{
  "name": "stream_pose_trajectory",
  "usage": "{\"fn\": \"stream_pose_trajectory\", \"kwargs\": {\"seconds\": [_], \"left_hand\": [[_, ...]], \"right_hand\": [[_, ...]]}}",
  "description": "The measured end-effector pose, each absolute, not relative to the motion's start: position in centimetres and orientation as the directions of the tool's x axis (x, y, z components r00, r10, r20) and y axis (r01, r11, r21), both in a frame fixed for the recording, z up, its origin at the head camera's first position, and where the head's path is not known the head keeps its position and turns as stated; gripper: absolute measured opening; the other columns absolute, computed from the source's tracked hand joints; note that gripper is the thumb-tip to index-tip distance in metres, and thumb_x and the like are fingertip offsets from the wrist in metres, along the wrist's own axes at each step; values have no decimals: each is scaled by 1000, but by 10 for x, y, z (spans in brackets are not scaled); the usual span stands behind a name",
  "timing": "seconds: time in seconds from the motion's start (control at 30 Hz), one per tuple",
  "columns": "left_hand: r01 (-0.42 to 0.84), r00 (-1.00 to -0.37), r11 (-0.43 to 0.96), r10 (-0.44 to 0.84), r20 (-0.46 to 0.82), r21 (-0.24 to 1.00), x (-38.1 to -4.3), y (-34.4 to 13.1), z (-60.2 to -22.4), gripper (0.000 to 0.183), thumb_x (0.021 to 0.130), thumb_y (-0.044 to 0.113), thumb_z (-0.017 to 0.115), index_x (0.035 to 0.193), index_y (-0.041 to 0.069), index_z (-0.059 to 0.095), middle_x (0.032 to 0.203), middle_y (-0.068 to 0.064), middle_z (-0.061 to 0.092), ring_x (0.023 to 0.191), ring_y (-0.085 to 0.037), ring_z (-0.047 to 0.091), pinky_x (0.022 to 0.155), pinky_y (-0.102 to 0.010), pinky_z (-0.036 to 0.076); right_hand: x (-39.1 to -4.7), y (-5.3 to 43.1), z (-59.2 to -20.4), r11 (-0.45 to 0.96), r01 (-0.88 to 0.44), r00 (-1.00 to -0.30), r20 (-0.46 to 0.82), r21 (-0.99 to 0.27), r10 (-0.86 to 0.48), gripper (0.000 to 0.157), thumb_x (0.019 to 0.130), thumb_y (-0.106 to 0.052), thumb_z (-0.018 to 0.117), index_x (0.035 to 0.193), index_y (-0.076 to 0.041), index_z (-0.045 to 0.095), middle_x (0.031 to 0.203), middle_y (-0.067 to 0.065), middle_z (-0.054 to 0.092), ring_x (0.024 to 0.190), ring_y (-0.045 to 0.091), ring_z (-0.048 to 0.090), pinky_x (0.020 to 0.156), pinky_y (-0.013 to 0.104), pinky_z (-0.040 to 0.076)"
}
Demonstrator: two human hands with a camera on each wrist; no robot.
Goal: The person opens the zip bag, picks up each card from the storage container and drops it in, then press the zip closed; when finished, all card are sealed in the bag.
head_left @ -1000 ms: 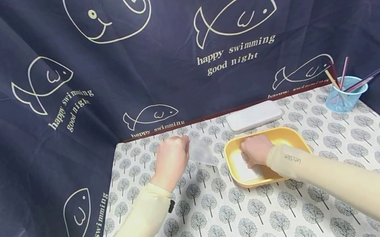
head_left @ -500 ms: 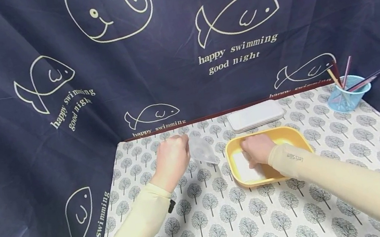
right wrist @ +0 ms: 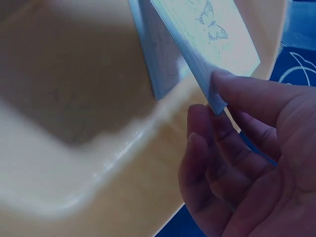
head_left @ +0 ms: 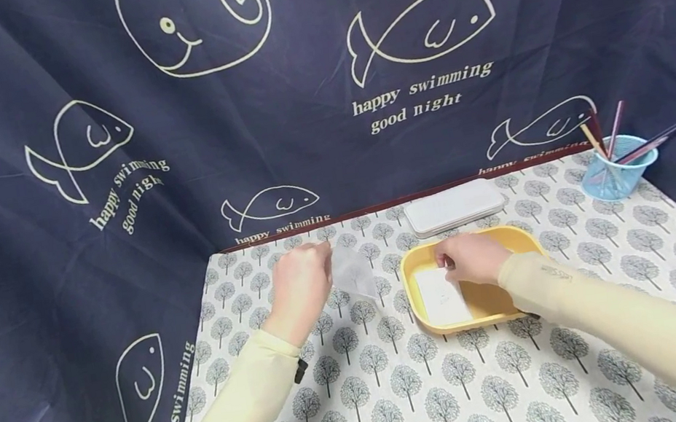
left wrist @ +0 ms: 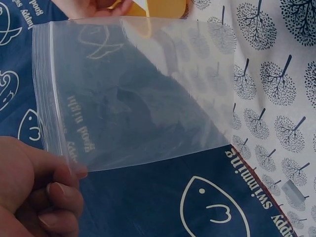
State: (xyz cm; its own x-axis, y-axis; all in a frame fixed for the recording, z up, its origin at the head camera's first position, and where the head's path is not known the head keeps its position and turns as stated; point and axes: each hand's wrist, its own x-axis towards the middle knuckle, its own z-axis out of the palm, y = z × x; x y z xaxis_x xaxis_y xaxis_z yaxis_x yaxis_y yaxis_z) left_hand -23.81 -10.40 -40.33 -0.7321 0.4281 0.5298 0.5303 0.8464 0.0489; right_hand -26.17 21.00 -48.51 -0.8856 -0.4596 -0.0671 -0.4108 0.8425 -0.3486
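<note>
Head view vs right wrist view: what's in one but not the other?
Head only: left hand, white case, blue mesh cup.

Right wrist only: a readable butterfly print and the lined edge of the white pad; head shows just a faint mark.

Both: white pad, right hand, yellow tray.

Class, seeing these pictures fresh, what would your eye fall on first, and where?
The fish-patterned navy curtain fills the background. Below it, the right hand grips a white butterfly-printed pad at the yellow tray. To the tray's left, the left hand holds a clear bag.
</note>
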Motion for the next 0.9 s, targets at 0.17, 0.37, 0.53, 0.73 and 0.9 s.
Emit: {"fn": "stream_pose_trajectory", "kwargs": {"seconds": [0.17,0.37,0.53,0.73,0.9], "left_hand": [[512,-741,858,415,528,44,-236,-105,-403,17,92,1,73,78,9,73,66,-4,69,54,-26,64,47,-38,52],[521,-727,852,408,553,57,-235,-106,-402,25,89,1,75,69,14,68,62,0,67,49,-19,58,46,-36,49],[528,-721,846,399,566,76,-234,-106,-401,24,88,0,75,69,15,69,61,2,66,49,-18,57,48,-37,49],[525,-719,848,398,570,69,-233,-107,-400,19,88,3,76,74,14,73,65,0,71,52,-21,64,51,-40,51],[537,-711,840,399,579,81,-232,-107,-399,18,89,2,76,75,13,75,65,-1,71,50,-18,62,51,-37,51]], "right_hand": [[-261,215,-480,823,-396,-892,-45,-407,-451,22,83,-9,85,80,-15,64,78,-6,62,75,14,57,74,38,51],[-258,219,-476,812,-370,-897,-55,-451,-439,19,85,-8,84,82,-14,65,81,-5,66,78,13,60,80,40,54],[-257,222,-476,817,-367,-899,-56,-444,-434,18,86,-10,83,83,-15,66,84,-6,67,81,16,62,82,42,54],[-257,223,-476,813,-363,-902,-50,-455,-430,17,86,-11,83,84,-15,66,87,-4,69,85,20,64,83,45,54],[-257,226,-472,785,-327,-904,-67,-526,-422,12,88,-10,81,89,-11,68,86,-4,68,82,16,62,81,41,54]]}}
